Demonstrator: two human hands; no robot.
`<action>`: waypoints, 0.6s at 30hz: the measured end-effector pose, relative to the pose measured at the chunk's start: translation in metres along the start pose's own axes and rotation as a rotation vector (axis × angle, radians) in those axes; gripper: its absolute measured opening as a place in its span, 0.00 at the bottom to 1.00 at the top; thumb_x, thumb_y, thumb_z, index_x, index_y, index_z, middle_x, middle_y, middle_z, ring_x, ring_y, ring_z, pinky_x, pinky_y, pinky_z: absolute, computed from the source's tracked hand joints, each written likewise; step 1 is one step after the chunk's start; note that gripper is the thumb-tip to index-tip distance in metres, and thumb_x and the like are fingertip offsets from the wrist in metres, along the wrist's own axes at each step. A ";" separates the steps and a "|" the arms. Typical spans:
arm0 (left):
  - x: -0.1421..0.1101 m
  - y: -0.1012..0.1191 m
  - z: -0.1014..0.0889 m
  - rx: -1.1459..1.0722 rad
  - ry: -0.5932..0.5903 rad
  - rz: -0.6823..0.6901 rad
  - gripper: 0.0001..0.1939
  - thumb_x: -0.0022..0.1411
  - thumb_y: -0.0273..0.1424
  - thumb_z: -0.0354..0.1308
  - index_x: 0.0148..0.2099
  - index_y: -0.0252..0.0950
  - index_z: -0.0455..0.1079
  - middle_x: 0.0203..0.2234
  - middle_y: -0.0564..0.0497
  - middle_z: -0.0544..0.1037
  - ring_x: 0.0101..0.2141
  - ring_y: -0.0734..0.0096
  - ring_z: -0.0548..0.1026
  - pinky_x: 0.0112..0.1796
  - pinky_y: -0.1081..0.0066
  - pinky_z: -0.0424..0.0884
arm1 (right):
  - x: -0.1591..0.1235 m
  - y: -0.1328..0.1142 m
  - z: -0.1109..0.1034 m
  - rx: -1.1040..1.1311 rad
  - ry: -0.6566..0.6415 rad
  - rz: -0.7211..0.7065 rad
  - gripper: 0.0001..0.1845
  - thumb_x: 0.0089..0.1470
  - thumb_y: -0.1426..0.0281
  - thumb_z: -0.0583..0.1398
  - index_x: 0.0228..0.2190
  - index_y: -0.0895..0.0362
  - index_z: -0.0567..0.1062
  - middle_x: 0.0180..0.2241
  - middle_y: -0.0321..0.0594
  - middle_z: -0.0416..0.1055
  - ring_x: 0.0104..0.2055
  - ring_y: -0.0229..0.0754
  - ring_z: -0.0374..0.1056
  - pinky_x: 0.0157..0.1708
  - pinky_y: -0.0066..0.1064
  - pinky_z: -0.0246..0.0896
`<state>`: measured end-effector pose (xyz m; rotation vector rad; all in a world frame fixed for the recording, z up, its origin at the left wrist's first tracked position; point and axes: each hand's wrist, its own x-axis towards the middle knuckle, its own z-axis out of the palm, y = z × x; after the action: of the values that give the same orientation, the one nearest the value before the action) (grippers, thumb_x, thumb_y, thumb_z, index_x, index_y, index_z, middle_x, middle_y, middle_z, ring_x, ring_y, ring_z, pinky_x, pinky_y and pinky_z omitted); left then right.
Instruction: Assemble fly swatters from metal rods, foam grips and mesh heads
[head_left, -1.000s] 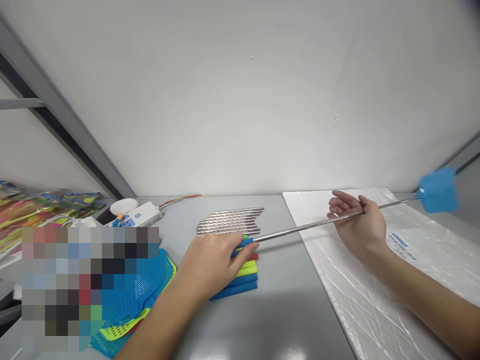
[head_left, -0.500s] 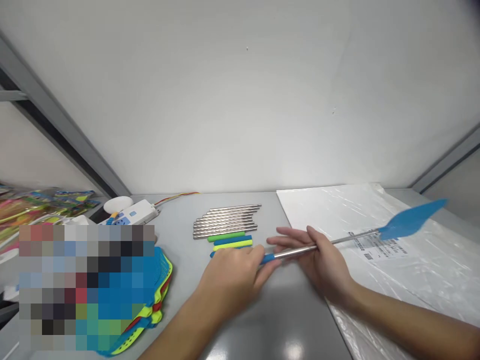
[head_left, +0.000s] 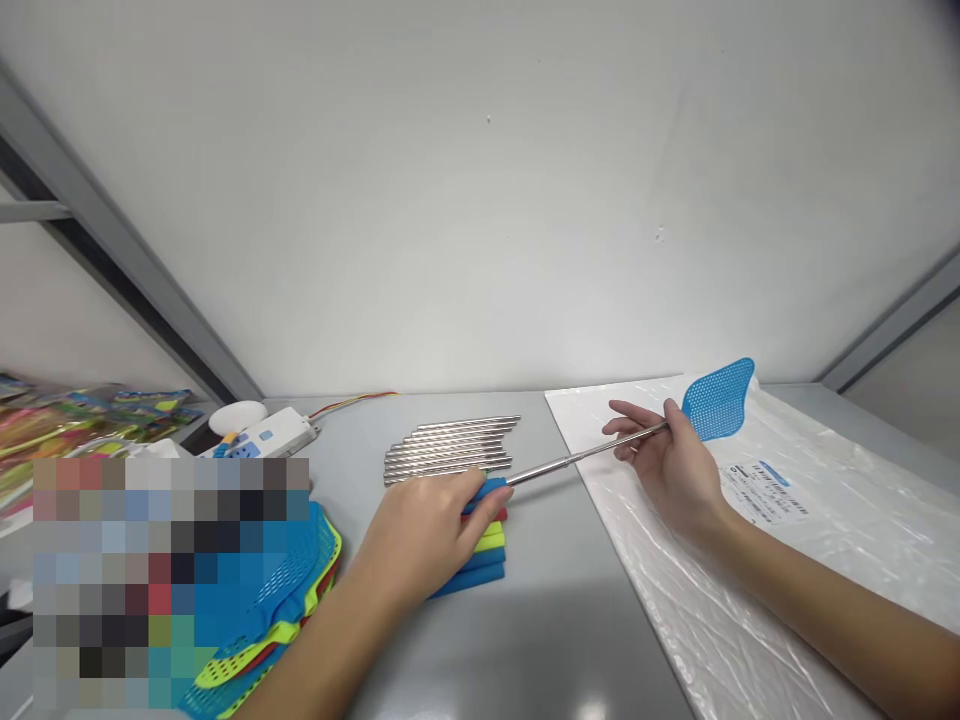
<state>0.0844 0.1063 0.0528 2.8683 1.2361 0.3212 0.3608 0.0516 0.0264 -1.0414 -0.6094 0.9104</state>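
Across the bench I hold a fly swatter with a silver telescopic rod (head_left: pixel 551 467). My left hand (head_left: pixel 427 520) is closed round its blue handle (head_left: pixel 487 492), thumb toward the rod. My right hand (head_left: pixel 675 465) pinches the thin far end of the rod just below the blue perforated swatter head (head_left: pixel 720 402), its other fingers spread. The rod steps down in thickness between my hands. Beneath and beside my left hand lie several coloured handle tubes (head_left: pixel 487 538), partly covered. Behind them is a row of silver rods (head_left: pixel 450 440).
A stack of blue, yellow and red swatter heads (head_left: pixel 300 570) lies at left, partly behind a pixelated patch. A white power strip (head_left: pixel 281 435) with wires stands behind it. Plastic-wrapped white board (head_left: pixel 840 540) with a label covers the right side. A wall (head_left: pixel 480 220) closes the back.
My right hand has slid along the rod to the swatter head, which has moved left and turned its face toward me. My left hand has shifted left with the handle.
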 end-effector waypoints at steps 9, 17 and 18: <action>-0.009 0.044 0.006 -0.154 -0.081 0.098 0.21 0.71 0.42 0.39 0.32 0.38 0.65 0.23 0.51 0.74 0.24 0.67 0.71 0.24 0.69 0.48 | -0.069 0.019 0.031 -0.097 -0.375 0.086 0.30 0.64 0.51 0.44 0.46 0.54 0.77 0.46 0.49 0.76 0.37 0.47 0.72 0.35 0.39 0.63; -0.009 0.030 -0.003 -0.483 -0.121 -0.077 0.21 0.71 0.44 0.40 0.29 0.39 0.59 0.22 0.56 0.70 0.24 0.71 0.66 0.27 0.71 0.53 | -0.037 0.019 0.019 -0.018 -0.529 0.182 0.36 0.52 0.42 0.56 0.53 0.52 0.71 0.44 0.47 0.73 0.37 0.46 0.71 0.33 0.36 0.63; -0.008 0.030 -0.004 -0.527 -0.128 -0.095 0.21 0.71 0.44 0.39 0.29 0.39 0.59 0.21 0.56 0.69 0.24 0.71 0.66 0.27 0.71 0.53 | -0.032 0.016 0.017 0.029 -0.450 0.155 0.34 0.51 0.43 0.57 0.51 0.52 0.72 0.40 0.44 0.74 0.34 0.43 0.69 0.32 0.35 0.63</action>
<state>0.0996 0.0799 0.0577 2.3388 1.0655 0.3862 0.3253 0.0352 0.0182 -0.8685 -0.8932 1.3027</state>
